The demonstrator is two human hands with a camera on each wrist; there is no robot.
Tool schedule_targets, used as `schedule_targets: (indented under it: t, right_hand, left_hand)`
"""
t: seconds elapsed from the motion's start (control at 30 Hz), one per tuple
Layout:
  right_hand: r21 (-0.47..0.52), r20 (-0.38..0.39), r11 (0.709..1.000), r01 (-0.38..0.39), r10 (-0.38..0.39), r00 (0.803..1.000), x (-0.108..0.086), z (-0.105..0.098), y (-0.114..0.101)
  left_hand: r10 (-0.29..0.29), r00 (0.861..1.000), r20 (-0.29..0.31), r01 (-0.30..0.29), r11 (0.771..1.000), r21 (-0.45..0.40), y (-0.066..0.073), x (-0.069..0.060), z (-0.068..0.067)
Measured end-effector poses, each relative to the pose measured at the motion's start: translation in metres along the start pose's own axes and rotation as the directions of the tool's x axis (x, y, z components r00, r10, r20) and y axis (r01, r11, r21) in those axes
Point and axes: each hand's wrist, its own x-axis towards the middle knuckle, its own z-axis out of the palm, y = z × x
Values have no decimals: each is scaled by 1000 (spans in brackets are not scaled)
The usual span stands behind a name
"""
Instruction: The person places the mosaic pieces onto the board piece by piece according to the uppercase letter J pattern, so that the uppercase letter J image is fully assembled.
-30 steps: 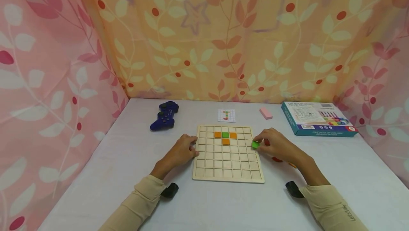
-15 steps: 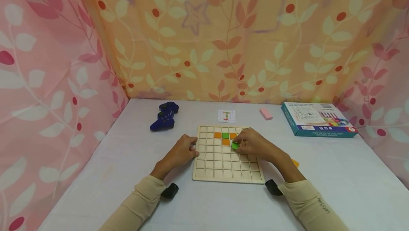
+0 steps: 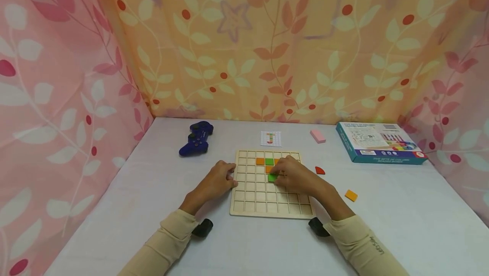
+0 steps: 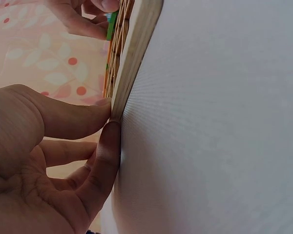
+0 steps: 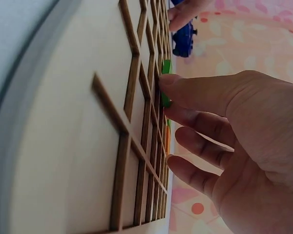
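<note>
A square wooden grid board [image 3: 250,203] lies on the white table. My left hand [image 3: 215,181] holds its left edge, thumb [image 4: 78,117] against the upper side and a finger against the lower. With thumb and forefinger, my right hand [image 3: 299,177] pinches a green square tile [image 3: 272,178], tilted at the grid just below an orange tile [image 3: 268,169]. Above that orange tile sits another green tile [image 3: 269,161], with an orange tile [image 3: 260,161] to its left. An orange tile [image 3: 276,161] to its right is mostly hidden by the right hand.
A red quarter-round piece [image 3: 320,170] and a loose orange tile [image 3: 351,195] lie right of the board. Behind it are a small pattern card [image 3: 271,138] and a pink block [image 3: 318,136]. A blue game controller [image 3: 195,139] stands back left, a flat box [image 3: 382,143] back right.
My right hand has carried the green tile leftward from the board's right edge to the cell below the orange tile. The left hand has stayed at the board's left edge.
</note>
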Motion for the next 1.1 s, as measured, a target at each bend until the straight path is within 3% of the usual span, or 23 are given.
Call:
schedule_targets:
  t: [0.57, 1.1]
  right_hand:
    - [9, 12, 998, -61, 61, 998, -4, -3, -4]
    - [65, -13, 998, 24, -24, 1000, -9, -6, -2]
  left_hand:
    - [18, 1000, -3, -18, 1000, -10, -2, 0, -1]
    - [69, 997, -18, -68, 998, 17, -6, 1, 0]
